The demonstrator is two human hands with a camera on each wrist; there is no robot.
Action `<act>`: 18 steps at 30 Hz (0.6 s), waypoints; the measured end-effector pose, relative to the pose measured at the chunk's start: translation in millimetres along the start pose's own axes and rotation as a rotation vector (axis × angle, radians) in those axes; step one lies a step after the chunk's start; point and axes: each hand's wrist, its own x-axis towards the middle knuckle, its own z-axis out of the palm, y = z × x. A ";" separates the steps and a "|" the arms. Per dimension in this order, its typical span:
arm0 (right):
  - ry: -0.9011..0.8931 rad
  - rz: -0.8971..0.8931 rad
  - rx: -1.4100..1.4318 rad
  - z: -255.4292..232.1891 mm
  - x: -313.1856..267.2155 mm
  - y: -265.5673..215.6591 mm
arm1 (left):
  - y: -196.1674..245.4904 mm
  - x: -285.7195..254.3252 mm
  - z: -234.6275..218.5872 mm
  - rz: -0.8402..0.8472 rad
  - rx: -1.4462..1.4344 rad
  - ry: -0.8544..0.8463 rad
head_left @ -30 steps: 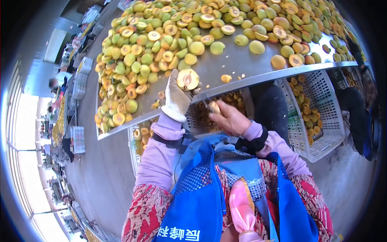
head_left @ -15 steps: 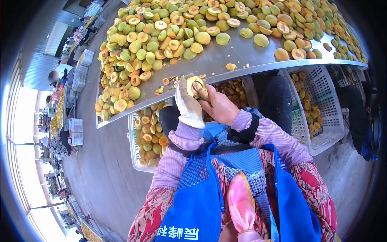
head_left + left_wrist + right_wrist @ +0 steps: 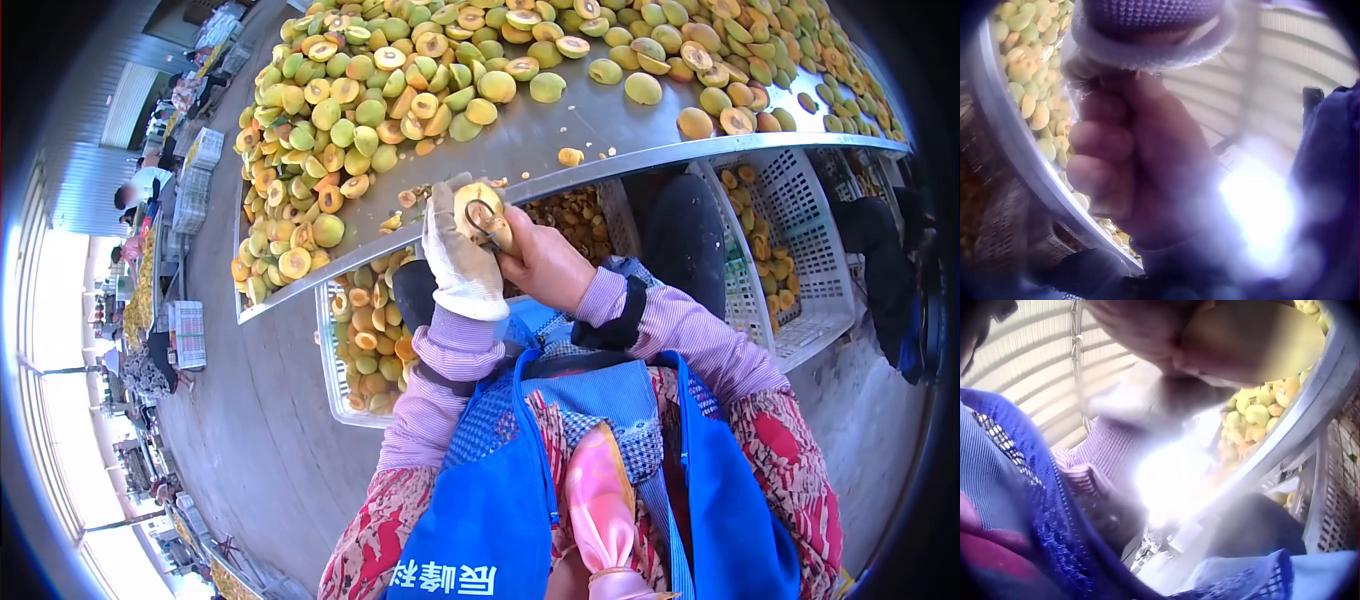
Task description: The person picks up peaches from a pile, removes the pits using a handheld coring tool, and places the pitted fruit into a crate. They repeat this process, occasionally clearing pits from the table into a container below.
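Observation:
In the head view the gloved left hand (image 3: 462,255) grips a halved fruit (image 3: 478,207), its cut face turned up. My bare right hand (image 3: 552,262) pinches a small tool with a curved metal loop (image 3: 484,218), and the loop lies on the cut face. Both hands are close together at the table's front edge. The left wrist view shows curled bare fingers (image 3: 1100,147) of the right hand below a white glove cuff (image 3: 1154,59). Blur and glare hide most of the tool in the right wrist view, where the right hand (image 3: 1147,328) is at the top.
Many halved fruits (image 3: 350,110) cover the metal table (image 3: 590,125), whose raised rim (image 3: 640,160) runs in front. White crates with fruit halves stand below at left (image 3: 345,400) and right (image 3: 830,290). Other people (image 3: 150,185) are far left.
Over the last second the left hand came down from the table edge and the right hand moved up to it, bringing the loop onto the fruit. Since half a second ago both have shifted only slightly.

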 end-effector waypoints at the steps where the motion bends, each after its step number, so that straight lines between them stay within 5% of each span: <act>1: -0.001 -0.004 -0.003 0.2 -0.2 -2.7 | 1.1 -0.2 3.8 0.078 0.045 -0.005; 7: 0.051 0.026 -0.083 1.1 -2.6 -2.8 | -1.3 -7.2 2.8 -0.003 -0.040 -0.004; 9: 0.202 -0.037 -0.055 -1.8 0.4 1.0 | 0.1 -7.9 0.0 0.017 0.009 -0.034; 11: 0.279 -0.066 -0.131 -12.8 9.8 8.2 | 8.6 -12.2 -13.5 0.104 0.261 -0.177; 13: 0.272 -0.168 -0.111 -26.9 18.7 2.6 | 20.0 -13.9 -16.2 0.482 1.124 -0.281; 16: 0.107 -0.208 -0.121 -23.2 17.3 -10.2 | 27.8 -17.9 -13.7 0.456 1.094 -0.309; 17: 0.203 -0.289 -0.130 -13.8 18.1 -5.3 | 28.2 -20.4 -7.2 0.435 1.052 -0.316; 18: 0.194 -0.188 -0.067 -16.2 17.9 -7.1 | 16.3 -9.4 -2.5 -0.025 0.206 -0.294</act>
